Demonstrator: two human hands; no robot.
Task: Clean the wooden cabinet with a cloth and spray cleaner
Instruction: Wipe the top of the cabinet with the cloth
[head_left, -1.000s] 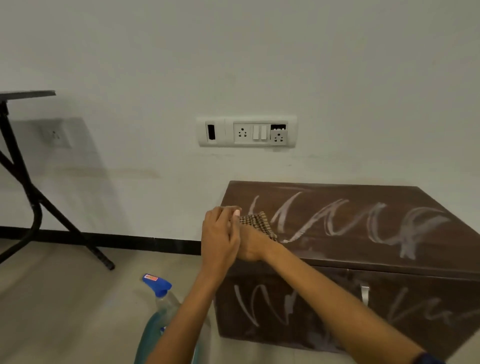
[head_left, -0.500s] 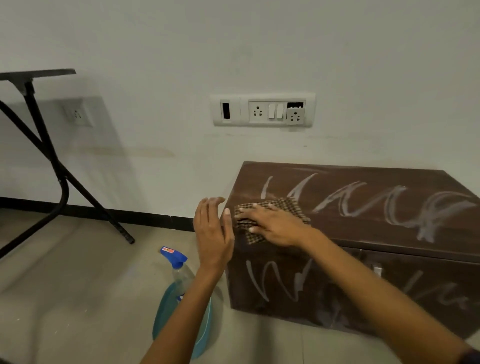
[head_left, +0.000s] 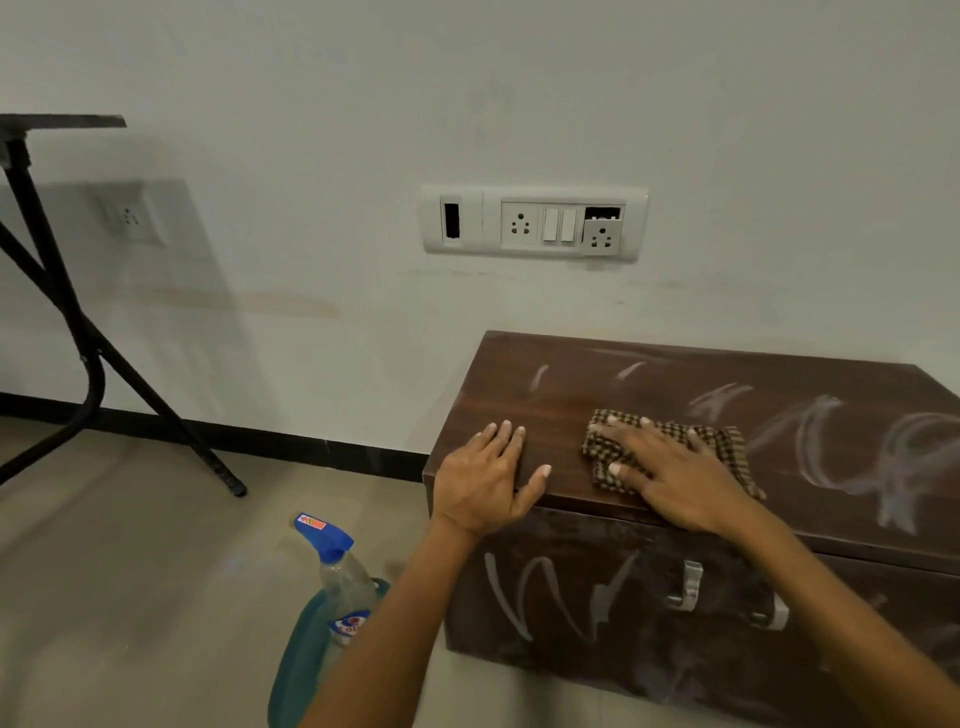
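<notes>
Right hand presses the cloth flat, fingers spread; left hand rests open on the cabinet. Risk: dry wiping likely smears the chalk marks.

We see a white wall with a switch panel holding 2 sockets and 2 switches, and a single socket farther left in shadow. A black folding table stands at the left on crossed legs. A black skirting meets the beige floor.
</notes>
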